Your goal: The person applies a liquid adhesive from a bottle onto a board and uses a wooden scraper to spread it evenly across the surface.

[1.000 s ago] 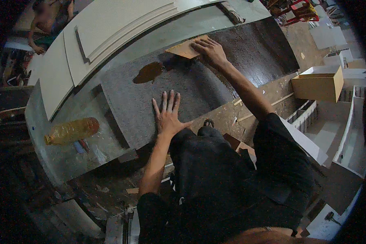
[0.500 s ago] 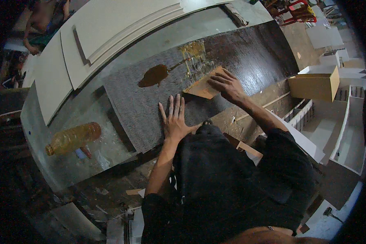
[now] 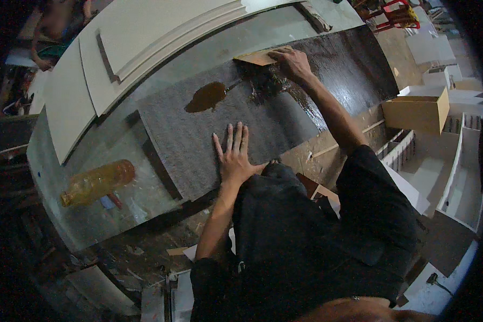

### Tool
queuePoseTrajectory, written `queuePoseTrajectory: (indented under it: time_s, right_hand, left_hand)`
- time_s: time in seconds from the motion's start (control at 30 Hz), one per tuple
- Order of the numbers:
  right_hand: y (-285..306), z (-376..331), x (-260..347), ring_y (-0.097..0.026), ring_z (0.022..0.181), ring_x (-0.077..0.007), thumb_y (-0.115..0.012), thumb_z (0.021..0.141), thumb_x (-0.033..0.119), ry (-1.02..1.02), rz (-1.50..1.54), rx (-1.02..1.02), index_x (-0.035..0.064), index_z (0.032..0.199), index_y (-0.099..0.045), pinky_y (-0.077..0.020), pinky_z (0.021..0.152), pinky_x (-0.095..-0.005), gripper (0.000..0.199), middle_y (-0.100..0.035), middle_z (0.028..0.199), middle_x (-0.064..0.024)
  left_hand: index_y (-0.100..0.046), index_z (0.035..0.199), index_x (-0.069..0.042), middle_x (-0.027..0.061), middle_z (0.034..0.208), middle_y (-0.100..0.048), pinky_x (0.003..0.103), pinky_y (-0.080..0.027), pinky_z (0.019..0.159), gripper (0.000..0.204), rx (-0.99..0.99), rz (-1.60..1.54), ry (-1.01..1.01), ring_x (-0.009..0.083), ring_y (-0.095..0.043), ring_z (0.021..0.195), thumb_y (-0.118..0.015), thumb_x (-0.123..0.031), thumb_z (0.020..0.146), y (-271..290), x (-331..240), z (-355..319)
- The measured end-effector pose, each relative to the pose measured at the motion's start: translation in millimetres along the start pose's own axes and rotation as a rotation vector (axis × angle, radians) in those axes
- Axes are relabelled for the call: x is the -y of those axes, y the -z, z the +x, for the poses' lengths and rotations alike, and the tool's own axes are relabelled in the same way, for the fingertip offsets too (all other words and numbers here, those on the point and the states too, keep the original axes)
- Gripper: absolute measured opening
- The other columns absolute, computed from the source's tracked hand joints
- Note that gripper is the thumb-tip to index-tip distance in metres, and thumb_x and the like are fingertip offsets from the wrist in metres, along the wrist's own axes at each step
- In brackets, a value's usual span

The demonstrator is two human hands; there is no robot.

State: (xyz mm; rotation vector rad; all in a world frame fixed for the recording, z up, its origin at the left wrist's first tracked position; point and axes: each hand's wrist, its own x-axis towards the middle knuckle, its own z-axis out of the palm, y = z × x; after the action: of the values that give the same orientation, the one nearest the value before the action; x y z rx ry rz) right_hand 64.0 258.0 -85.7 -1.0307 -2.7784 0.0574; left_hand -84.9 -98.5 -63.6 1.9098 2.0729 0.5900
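A long dark grey panel lies across the worktable, its right part coated in a wet, shiny film. On it sits an amber-brown puddle of what looks like glue, with a thin trail leading right. My left hand lies flat on the near edge of the panel, fingers spread, holding nothing. My right hand grips a flat tan spreader board at the panel's far edge. Fresh wet streaks show just below the spreader. The underside of the right fingers is hidden.
A cloudy yellowish plastic bottle lies on its side on the pale tabletop. Large cream panels are stacked along the far side. A tan-fronted drawer box and white cabinet parts stand at the right. Another person is at the upper left.
My right hand has moved the spreader away from me to the panel's far edge, wiping the yellowish patch there into a thin dark film. My left hand has stayed nearly in place.
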Motion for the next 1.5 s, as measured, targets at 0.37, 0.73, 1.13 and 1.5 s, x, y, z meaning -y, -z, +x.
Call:
queuePoseTrajectory:
  time_s: [0.37, 0.73, 1.13, 1.5]
  right_hand:
    - [45, -106, 10, -0.066, 0.107, -0.0320, -0.066, 0.081, 0.018, 0.187, 0.156, 0.112, 0.0180, 0.119, -0.070, -0.0560, 0.086, -0.0437, 0.038, -0.068, 0.121, -0.0088]
    - [105, -298, 0, -0.067, 0.107, -0.0296, -0.061, 0.078, 0.006, 0.071, 0.135, 0.346, 0.0126, 0.109, -0.073, -0.0544, 0.087, -0.0405, 0.034, -0.072, 0.110, -0.0090]
    - [118, -182, 84, -0.063, 0.118, -0.0302, -0.066, 0.082, 0.016, -0.016, 0.312, -0.222, 0.0191, 0.125, -0.068, -0.0519, 0.100, -0.0377, 0.043, -0.067, 0.128, -0.0060]
    - [7, -16, 99, -0.052, 0.133, -0.0232, -0.062, 0.089, 0.024, 0.140, -0.054, -0.103, 0.0234, 0.144, -0.050, -0.0396, 0.115, -0.0435, 0.057, -0.054, 0.145, -0.0007]
  left_hand:
    - [-0.038, 0.153, -0.006, 0.0092, 0.161, -0.034, 0.064, -0.005, 0.120, 0.126, -0.018, 0.107, -0.009, 0.0304, -0.025, 0.151, -0.073, -0.081, 0.057, -7, -2, -2]
    - [-0.033, 0.156, -0.012, 0.0057, 0.163, -0.030, 0.062, -0.001, 0.121, 0.128, -0.043, 0.205, -0.050, 0.0266, -0.022, 0.152, -0.072, -0.082, 0.057, -15, 1, -3]
    - [-0.021, 0.159, -0.011, 0.0037, 0.166, -0.022, 0.072, 0.006, 0.116, 0.135, 0.160, 0.225, 0.079, 0.0249, -0.014, 0.154, -0.075, -0.079, 0.055, 5, -18, -3]
    - [-0.025, 0.157, -0.003, 0.0164, 0.165, -0.020, 0.067, 0.001, 0.119, 0.136, 0.107, 0.135, 0.035, 0.0322, -0.015, 0.154, -0.071, -0.081, 0.055, 30, 32, -22]
